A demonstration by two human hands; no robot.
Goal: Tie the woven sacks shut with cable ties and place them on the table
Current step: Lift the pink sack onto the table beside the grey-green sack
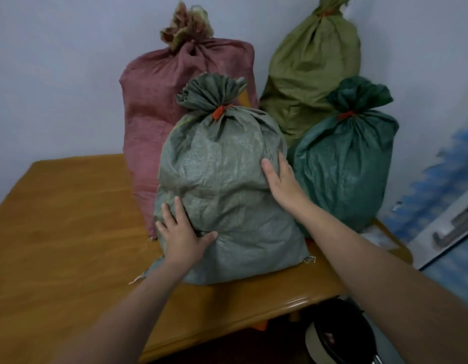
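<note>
We count four woven sacks: one grey-green sack [222, 185] near, one red sack [154, 106] far left, one olive sack [314, 67] far right, one teal sack [345, 166] right. Three orange cable ties show. One table [57, 232]. Two hands.

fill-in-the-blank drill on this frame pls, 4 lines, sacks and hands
1. The number of sacks standing on the table is ____.
2. Both hands rest on the ____ sack at the front.
3. The cable tie at that sack's neck is coloured ____.
4. The left hand sits ____ on the sack than the right hand.

Missing words: four; grey; orange; lower
</note>
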